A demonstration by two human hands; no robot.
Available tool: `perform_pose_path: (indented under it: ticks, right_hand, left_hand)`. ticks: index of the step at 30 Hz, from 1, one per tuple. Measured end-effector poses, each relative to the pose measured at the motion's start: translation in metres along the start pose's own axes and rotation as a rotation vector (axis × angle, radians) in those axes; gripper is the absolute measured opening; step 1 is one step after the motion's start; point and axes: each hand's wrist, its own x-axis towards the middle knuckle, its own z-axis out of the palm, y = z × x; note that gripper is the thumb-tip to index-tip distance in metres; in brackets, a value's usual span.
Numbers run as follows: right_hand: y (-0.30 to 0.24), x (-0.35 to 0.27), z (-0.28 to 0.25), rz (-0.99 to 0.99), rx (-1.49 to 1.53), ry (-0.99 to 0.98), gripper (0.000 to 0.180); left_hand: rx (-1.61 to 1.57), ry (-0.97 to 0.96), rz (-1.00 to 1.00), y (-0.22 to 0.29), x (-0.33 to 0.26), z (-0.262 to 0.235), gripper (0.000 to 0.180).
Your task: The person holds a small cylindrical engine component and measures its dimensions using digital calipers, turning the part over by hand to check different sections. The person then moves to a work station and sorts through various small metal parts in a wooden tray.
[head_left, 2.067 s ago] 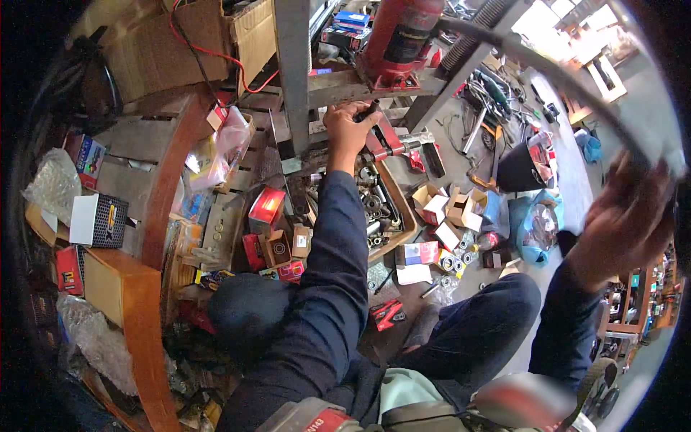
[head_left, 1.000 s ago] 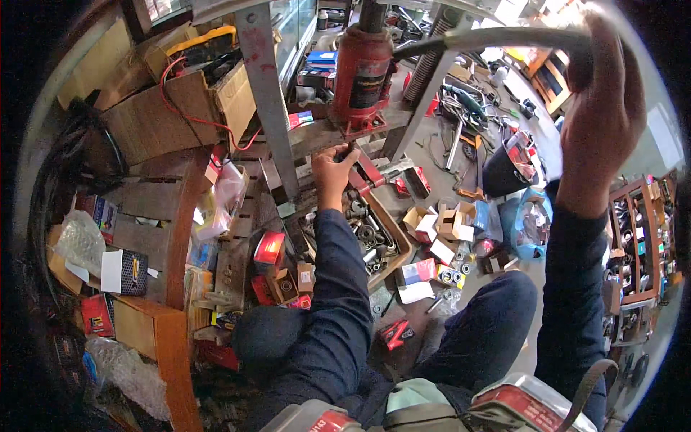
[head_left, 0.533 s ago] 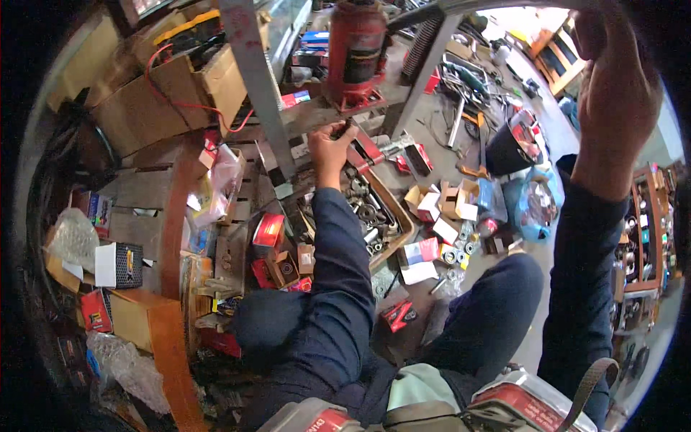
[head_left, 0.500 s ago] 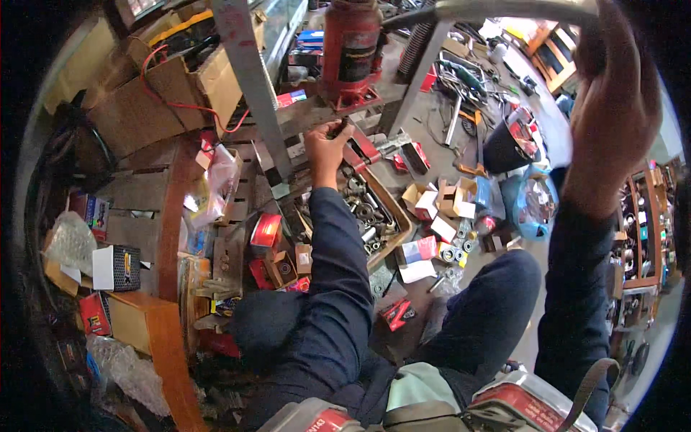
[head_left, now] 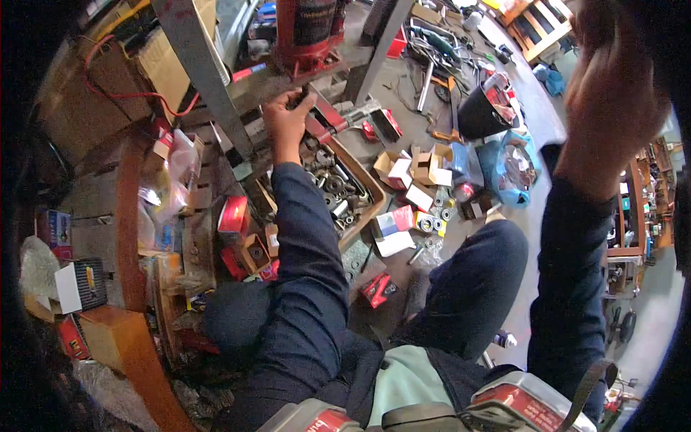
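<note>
My left hand (head_left: pixel 286 119) is closed, thumb and fingers pressed together, just under the base of a red bottle jack (head_left: pixel 308 36). A dark piece shows at its fingertips, too small to name. The jack stands on a cross-beam of a grey steel press frame (head_left: pixel 201 68). Beside my left hand lies a red metal part (head_left: pixel 325 121). At the upper right my right hand (head_left: pixel 615 93) is raised and blurred by motion. Its fingers run into the picture's upper edge, so what they hold is hidden.
Under my left forearm a wooden tray (head_left: pixel 371 198) holds bearings and metal parts. Opened small boxes (head_left: pixel 430 164), a blue plastic bag (head_left: pixel 515 169) and a black bucket (head_left: pixel 486 111) stand on the floor to the right. Cardboard boxes (head_left: pixel 115 335) and wooden slats fill the left.
The view has shifted, so the jack, frame and left hand sit farther left and higher. The metal bar seen at my right hand before is out of view. My left hand keeps its closed grip.
</note>
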Motion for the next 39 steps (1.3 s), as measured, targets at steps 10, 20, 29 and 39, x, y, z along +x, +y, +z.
perform_pose_path:
  ticks: [10,20,29,39]
  right_hand:
    - [-0.071,-0.061,-0.028,-0.061,0.765,-0.342,0.052]
    - [-0.163,-0.119,-0.042,0.102,1.368,-0.555,0.027]
    - [-0.083,-0.066,-0.027,-0.116,0.808,-0.384,0.029]
    - [-0.068,-0.037,-0.030,0.175,0.385,0.195,0.043]
  left_hand:
    - [0.076,0.043,0.070,-0.006,0.001,-0.004,0.042]
    - [0.044,-0.031,0.060,0.007,-0.010,0.020,0.036]
    - [-0.059,-0.041,-0.024,0.003,-0.005,0.009,0.037]
    - [-0.004,0.049,0.084,-0.023,0.010,-0.009,0.031]
